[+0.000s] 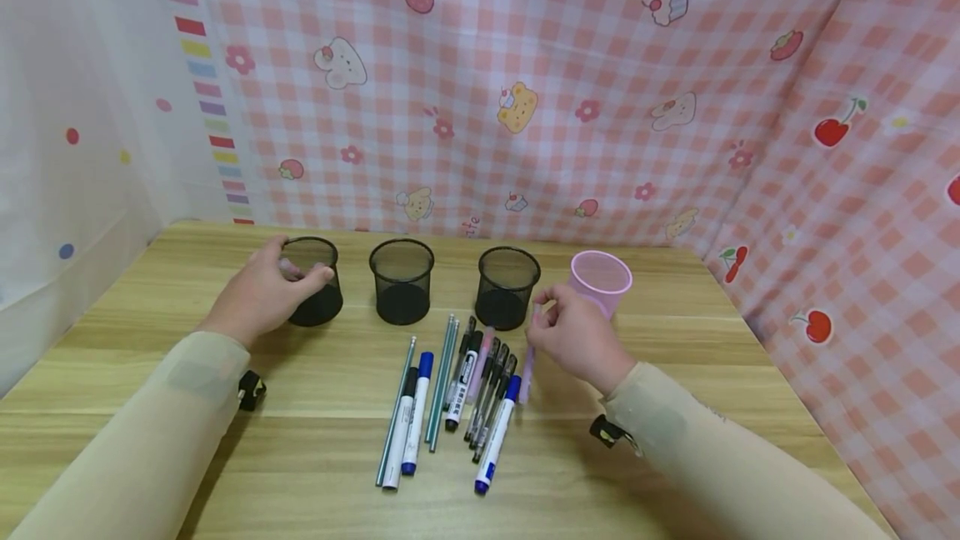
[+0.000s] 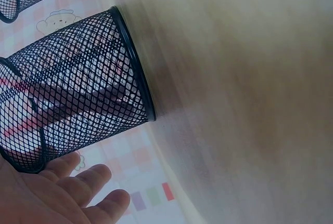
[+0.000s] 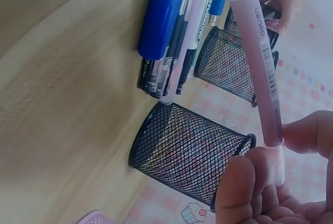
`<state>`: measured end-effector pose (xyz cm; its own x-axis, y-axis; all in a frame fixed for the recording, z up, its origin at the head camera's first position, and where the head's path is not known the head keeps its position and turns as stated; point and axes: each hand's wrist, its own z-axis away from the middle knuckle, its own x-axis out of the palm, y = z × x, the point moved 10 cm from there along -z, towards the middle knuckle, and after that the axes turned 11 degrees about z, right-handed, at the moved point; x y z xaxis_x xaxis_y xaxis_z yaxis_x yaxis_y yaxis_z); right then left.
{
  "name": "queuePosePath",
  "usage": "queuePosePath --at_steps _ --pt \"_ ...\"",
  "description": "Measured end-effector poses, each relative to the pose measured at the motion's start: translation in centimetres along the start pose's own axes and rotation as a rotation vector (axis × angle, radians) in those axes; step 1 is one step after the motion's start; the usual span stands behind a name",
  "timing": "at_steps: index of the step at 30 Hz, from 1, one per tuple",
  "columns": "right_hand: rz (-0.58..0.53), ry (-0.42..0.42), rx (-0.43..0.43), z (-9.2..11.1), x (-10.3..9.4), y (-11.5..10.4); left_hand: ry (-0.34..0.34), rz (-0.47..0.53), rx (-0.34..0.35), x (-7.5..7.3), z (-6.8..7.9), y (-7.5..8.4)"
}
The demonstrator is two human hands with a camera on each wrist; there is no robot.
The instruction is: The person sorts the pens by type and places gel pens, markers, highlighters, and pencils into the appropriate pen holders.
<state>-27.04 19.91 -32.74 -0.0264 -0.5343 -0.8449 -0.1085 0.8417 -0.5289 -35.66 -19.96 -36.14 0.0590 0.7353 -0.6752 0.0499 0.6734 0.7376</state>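
Note:
My left hand [image 1: 262,286] is at the rim of the leftmost black mesh cup [image 1: 318,302], its fingers spread. Through the mesh of this cup [image 2: 78,68], two pink pens [image 2: 78,110] show in the left wrist view. With thumb and fingertips, my right hand [image 1: 577,336] pinches a slim pink highlighter [image 3: 260,68] by one end, its printed label visible. That hand is between the third black mesh cup [image 1: 504,307] and the pink cup [image 1: 603,282], overlapping part of the pink cup in the head view.
Another black mesh cup [image 1: 402,298] stands second from the left. In front of the cups lie blue and black markers [image 1: 498,440], teal pencils [image 1: 442,390], black pens [image 1: 491,394] and a pink highlighter [image 1: 478,373]. A checked cloth [image 1: 480,65] hangs behind the wooden table [image 1: 300,457].

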Motion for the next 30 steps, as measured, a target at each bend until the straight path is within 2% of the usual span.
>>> queuePosePath --at_steps 6,16,30 --pt "-0.015 0.036 -0.005 -0.1 -0.4 -0.4 0.002 0.004 0.009 0.0 0.0 0.1" --pt "-0.143 0.068 -0.011 -0.6 -0.5 -1.0 0.009 0.005 0.016 -0.1 0.1 0.2" --pt "-0.319 0.163 -0.019 -1.3 -0.6 -2.2 0.001 0.004 0.004 0.0 -0.2 -0.1"
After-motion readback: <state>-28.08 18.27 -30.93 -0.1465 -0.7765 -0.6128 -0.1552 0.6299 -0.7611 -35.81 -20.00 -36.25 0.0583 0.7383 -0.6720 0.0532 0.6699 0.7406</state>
